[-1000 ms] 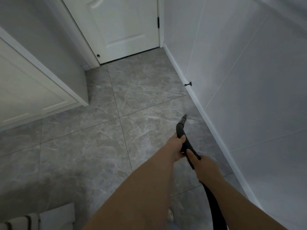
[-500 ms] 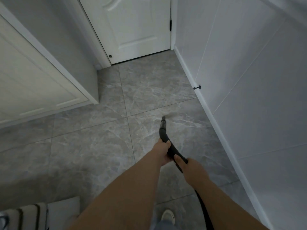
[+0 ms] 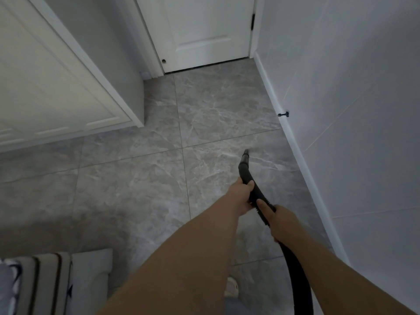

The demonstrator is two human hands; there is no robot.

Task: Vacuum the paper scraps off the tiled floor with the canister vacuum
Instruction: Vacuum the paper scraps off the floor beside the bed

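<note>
Nearest, at the bottom left corner, lies a striped cloth (image 3: 43, 283) beside a pale cushion (image 3: 93, 271); what they rest on cannot be told. Just right of them, between the two forearms, the toe of a light shoe (image 3: 231, 289) shows on the floor (image 3: 127, 196).

A black vacuum hose (image 3: 297, 276) rises from the bottom edge on the right, passing under the right forearm and on toward the middle of the scene. The right hand (image 3: 278, 220) grips the ribbed part of the hose, fingers curled round it and thumb laid along the top. Just beyond, touching or nearly touching it, the left hand (image 3: 242, 196) wraps round the smooth black handle section, thumb over the top. Past the left hand the hose narrows to a thin nozzle (image 3: 246, 155), which points down and away, its tip at or just above a grey marbled tile near the right wall's white baseboard (image 3: 304, 164). Whether the tip touches the tile cannot be told.

No paper scrap can be made out in the dim, blurred view of the tiles near the nozzle.

Farther along the right wall a small black doorstop (image 3: 283, 114) sticks out above the baseboard. On the left stands a white panelled cabinet (image 3: 54, 94). At the far end is a closed white door (image 3: 204, 35), its hinge on the right.
</note>
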